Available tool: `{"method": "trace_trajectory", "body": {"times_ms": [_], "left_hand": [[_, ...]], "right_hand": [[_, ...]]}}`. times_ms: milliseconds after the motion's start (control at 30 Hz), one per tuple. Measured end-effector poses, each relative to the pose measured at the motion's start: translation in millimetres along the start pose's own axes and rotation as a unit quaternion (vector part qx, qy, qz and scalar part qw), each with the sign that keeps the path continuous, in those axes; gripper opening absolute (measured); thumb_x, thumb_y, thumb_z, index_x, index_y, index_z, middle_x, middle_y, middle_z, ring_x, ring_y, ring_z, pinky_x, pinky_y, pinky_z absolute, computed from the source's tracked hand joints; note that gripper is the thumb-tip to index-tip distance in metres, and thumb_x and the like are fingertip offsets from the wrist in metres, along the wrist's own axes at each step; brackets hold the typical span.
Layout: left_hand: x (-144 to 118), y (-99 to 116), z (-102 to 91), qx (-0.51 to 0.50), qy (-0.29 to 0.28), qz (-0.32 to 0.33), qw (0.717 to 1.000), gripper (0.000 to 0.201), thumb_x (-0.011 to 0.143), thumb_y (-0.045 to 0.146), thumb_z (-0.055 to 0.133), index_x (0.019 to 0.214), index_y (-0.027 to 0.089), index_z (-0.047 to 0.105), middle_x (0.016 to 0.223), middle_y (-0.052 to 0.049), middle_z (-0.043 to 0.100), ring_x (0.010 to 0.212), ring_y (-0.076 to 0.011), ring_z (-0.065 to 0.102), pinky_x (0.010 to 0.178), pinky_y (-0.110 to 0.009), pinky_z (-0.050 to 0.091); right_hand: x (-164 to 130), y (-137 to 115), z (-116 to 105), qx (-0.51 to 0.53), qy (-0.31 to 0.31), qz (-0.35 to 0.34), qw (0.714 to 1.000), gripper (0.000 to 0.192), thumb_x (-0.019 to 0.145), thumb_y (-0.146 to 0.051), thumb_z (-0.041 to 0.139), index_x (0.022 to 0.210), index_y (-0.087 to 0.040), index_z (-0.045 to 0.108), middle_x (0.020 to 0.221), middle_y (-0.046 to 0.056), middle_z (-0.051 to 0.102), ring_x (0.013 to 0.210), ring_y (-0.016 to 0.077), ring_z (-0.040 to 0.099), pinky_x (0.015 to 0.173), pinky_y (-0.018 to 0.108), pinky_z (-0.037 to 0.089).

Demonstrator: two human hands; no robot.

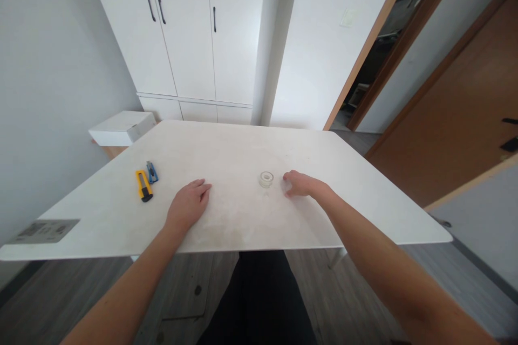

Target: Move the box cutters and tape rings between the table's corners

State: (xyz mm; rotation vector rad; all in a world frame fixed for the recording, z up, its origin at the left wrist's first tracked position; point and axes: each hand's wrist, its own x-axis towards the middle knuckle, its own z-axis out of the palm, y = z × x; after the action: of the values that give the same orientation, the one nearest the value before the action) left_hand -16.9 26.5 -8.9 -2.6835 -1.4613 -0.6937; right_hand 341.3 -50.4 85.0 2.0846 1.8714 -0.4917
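Observation:
A small roll of clear tape (266, 178) lies on the white table (238, 145), a little right of its middle. Just to the right of the tape is my right hand (298, 184), its thumb and fingers apart and nothing between them; it does not touch the roll. My left hand (189, 202) rests on the tabletop near the front edge, palm down with the fingers lying flat and holding nothing. Left of it are a yellow utility knife (143, 185) and a smaller blue utility knife (152, 172), side by side.
A printed grey label (46, 231) is on the table's front left corner. Beyond the left edge stands a white box (123, 127). White cabinets (190, 38) line the back wall, and a brown door (453, 91) is at the right.

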Motion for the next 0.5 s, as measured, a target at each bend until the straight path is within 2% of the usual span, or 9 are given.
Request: {"method": "trace_trajectory", "body": {"times_ms": [100, 233, 333, 400, 500], "left_hand": [[-0.2, 0.3, -0.1, 0.002, 0.0, -0.001, 1.0, 0.046, 0.096, 0.034, 0.035, 0.114, 0.018, 0.074, 0.13, -0.011, 0.068, 0.123, -0.0243, 0.062, 0.11, -0.039, 0.045], [0.0, -0.2, 0.0, -0.004, 0.002, 0.001, 1.0, 0.045, 0.095, 0.035, 0.036, 0.114, 0.019, 0.074, 0.13, -0.01, 0.068, 0.122, -0.0247, 0.062, 0.109, -0.041, 0.047], [0.5, -2.4, 1.1, -0.006, -0.001, 0.002, 1.0, 0.046, 0.095, 0.037, 0.036, 0.114, 0.02, 0.075, 0.13, -0.009, 0.068, 0.122, -0.0253, 0.062, 0.109, -0.041, 0.047], [1.0, -4.7, 2.7, -0.005, -0.007, 0.002, 1.0, 0.048, 0.095, 0.038, 0.035, 0.114, 0.019, 0.075, 0.131, -0.01, 0.068, 0.122, -0.0255, 0.063, 0.109, -0.04, 0.047], [1.8, -8.5, 5.9, -0.003, -0.012, 0.005, 1.0, 0.052, 0.095, 0.041, 0.033, 0.115, 0.017, 0.074, 0.131, -0.011, 0.067, 0.123, -0.0259, 0.062, 0.11, -0.04, 0.046]], "right_hand": [[4.5, -6.9, -7.7, -0.011, -0.012, 0.001, 1.0, 0.062, 0.08, -0.033, 0.076, 0.136, -0.018, 0.053, 0.141, 0.017, 0.053, 0.124, 0.0327, 0.057, 0.096, 0.039, 0.047], [9.6, -30.1, -22.2, 0.022, 0.054, -0.029, 0.998, 0.076, 0.078, -0.039, 0.078, 0.144, -0.022, 0.043, 0.141, 0.016, 0.053, 0.123, 0.0305, 0.059, 0.092, 0.035, 0.049], [16.6, -50.3, -26.4, 0.017, 0.057, -0.057, 0.997, 0.083, 0.075, -0.039, 0.081, 0.146, -0.028, 0.041, 0.142, 0.013, 0.052, 0.116, 0.0291, 0.062, 0.086, 0.034, 0.051], [23.9, -60.1, -24.2, -0.011, 0.039, -0.07, 0.997, 0.076, 0.075, -0.036, 0.08, 0.142, -0.029, 0.046, 0.138, 0.012, 0.056, 0.115, 0.0295, 0.063, 0.084, 0.034, 0.052], [34.3, -66.5, -16.7, -0.045, 0.045, -0.089, 0.994, 0.059, 0.078, -0.031, 0.075, 0.134, -0.028, 0.055, 0.132, 0.011, 0.06, 0.113, 0.0296, 0.064, 0.081, 0.035, 0.053]]}}
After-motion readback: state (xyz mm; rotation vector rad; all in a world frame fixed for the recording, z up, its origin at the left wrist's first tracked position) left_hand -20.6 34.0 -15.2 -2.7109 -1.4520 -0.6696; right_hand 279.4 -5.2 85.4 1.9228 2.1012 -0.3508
